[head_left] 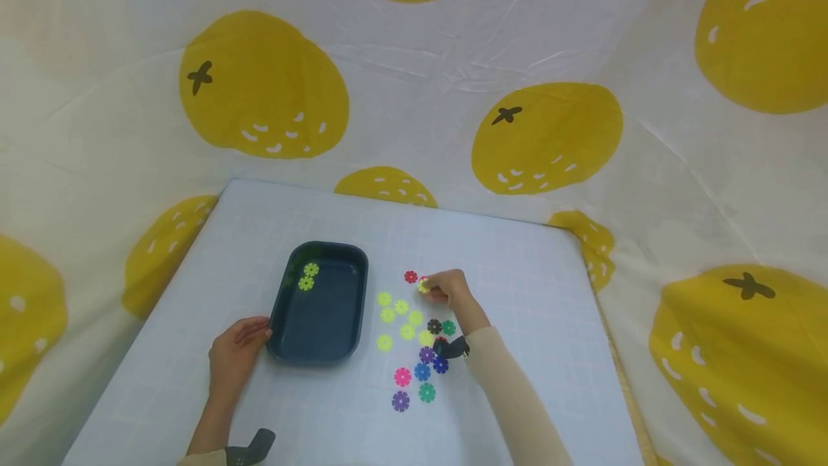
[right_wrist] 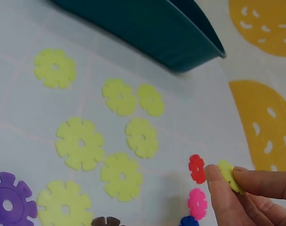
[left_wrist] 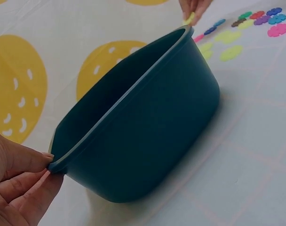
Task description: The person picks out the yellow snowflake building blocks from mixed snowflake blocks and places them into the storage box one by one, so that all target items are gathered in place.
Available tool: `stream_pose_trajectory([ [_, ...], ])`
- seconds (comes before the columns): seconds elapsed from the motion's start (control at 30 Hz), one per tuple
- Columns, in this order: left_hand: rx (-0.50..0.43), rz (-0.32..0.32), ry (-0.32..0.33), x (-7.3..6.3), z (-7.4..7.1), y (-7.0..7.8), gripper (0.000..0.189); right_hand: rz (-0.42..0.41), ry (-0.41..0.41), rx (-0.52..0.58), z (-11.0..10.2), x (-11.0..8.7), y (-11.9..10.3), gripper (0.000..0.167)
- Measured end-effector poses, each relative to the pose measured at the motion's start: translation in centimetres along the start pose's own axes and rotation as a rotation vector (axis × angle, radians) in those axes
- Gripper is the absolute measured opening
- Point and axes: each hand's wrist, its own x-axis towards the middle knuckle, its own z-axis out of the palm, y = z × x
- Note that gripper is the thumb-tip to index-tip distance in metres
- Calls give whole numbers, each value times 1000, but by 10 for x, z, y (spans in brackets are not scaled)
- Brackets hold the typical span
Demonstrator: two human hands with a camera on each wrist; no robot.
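My left hand [head_left: 236,351] pinches the rim of a dark teal plastic tub [head_left: 317,315] at its near left corner; thumb above and fingers below show in the left wrist view. Two yellow notched discs [head_left: 308,277] lie inside the tub toward its far end. Right of the tub, my right hand [head_left: 449,288] pinches another yellow notched disc [right_wrist: 231,176] between thumb and fingers, raised a little off the table. Close by that hand lie a red disc [right_wrist: 197,169] and a pink disc [right_wrist: 197,203]. Several yellow discs [right_wrist: 80,143] are spread between the tub and the hand.
Nearer the front lie several coloured discs, among them a purple one [head_left: 400,401], a green one [head_left: 427,393] and a black one [head_left: 434,326]. A white cloth covers the table [head_left: 517,272]. A curtain [head_left: 414,113] printed with yellow fruit hangs around its back and sides.
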Motion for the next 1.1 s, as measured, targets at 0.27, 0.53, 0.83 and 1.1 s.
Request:
stream_pose_trajectory([
  [0.27,-15,18,3,-2,-2,1,25,4,-29,11,-4,2,-14,26],
  [0.53,-17,18,-2,-3,-1,2,24,29,-45,45,-7,4,-12,26],
  [0.83,-24,13,4,-3,-2,5,24,-3,-84,74,2,-2,-27,24],
  [1.1,-19,3,15,-3,-2,5,24,-36,-149,102,12,-8,-44,27],
])
